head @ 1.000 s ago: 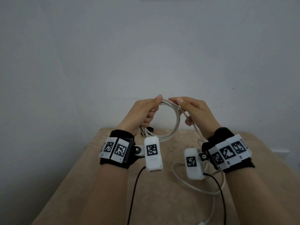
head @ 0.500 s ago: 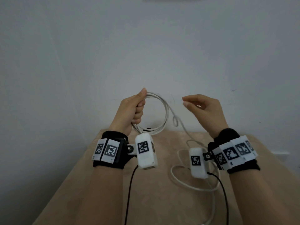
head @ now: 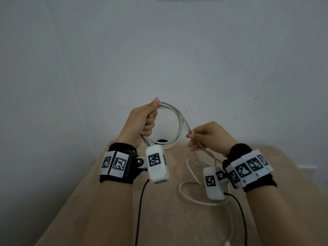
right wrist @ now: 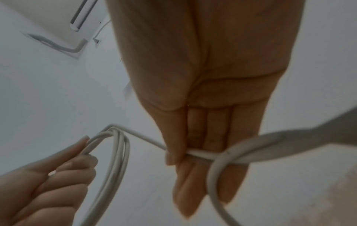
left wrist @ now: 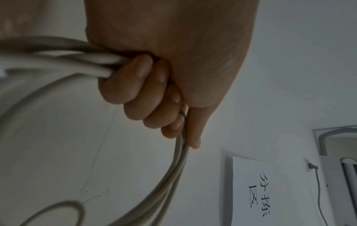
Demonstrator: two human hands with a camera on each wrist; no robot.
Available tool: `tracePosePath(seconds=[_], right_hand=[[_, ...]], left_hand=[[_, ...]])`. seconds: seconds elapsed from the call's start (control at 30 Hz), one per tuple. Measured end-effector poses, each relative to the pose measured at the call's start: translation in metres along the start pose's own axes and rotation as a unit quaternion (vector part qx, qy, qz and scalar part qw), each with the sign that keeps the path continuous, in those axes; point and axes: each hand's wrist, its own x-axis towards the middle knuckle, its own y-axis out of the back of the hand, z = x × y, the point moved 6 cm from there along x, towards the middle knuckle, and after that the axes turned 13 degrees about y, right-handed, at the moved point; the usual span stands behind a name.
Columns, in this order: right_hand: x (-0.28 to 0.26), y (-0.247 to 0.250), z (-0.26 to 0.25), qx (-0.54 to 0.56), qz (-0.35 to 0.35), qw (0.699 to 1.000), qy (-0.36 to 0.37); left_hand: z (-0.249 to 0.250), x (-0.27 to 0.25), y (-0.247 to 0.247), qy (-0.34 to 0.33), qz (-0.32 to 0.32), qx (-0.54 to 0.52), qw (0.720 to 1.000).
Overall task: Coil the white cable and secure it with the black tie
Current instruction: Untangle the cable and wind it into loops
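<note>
Coiling partway done — left hand [head: 142, 119] fisted round several loops of the white cable [head: 179, 125] held above the table [head: 106, 201], right hand [head: 209, 137] pinching the next stretch at 3 o'clock of the coil — slack remains on table, black tie not clearly seen.

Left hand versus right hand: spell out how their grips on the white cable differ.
The left hand is raised in a fist around several gathered loops of the white cable; the right hand sits lower and pinches one loose strand. The left hand's fingers curl tightly; the right hand's fingers lie nearly straight, thumb pressing the strand. Both are above the table, holding the same cable.
</note>
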Motion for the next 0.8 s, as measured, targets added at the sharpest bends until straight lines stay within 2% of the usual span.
tracePosePath(seconds=[0.1, 0.17, 0.3, 0.4, 0.47, 0.57, 0.63, 0.7, 0.8], right_hand=[[-0.001, 0.001, -0.008, 0.048, 0.023, 0.998, 0.028], [-0.003, 0.006, -0.010, 0.093, 0.044, 0.994, 0.027], [-0.006, 0.022, -0.010, 0.183, 0.100, 0.978, 0.026], [-0.005, 0.031, 0.004, 0.222, 0.166, 0.961, 0.004], [-0.005, 0.037, 0.021, 0.194, 0.210, 0.958, -0.029], [-0.005, 0.047, 0.042, 0.074, 0.242, 0.965, -0.074], [-0.004, 0.051, 0.046, -0.043, 0.225, 0.970, -0.085], [-0.002, 0.051, 0.045, -0.139, 0.178, 0.970, -0.086], [-0.002, 0.046, 0.038, -0.187, 0.123, 0.971, -0.088]], left_hand=[[-0.001, -0.003, -0.007, 0.005, -0.030, 0.044, 0.999], [-0.001, -0.003, -0.003, 0.006, -0.026, 0.048, 0.998], [0.001, -0.002, 0.024, -0.005, 0.018, -0.034, 0.999], [0.003, -0.004, 0.046, -0.019, 0.063, -0.112, 0.992], [0.003, -0.005, 0.055, -0.031, 0.091, -0.136, 0.986], [0.003, -0.006, 0.063, -0.048, 0.128, -0.148, 0.979], [0.003, -0.007, 0.065, -0.058, 0.141, -0.151, 0.977], [0.004, -0.007, 0.064, -0.061, 0.135, -0.156, 0.977], [0.006, -0.004, 0.053, -0.042, 0.091, -0.144, 0.984]])
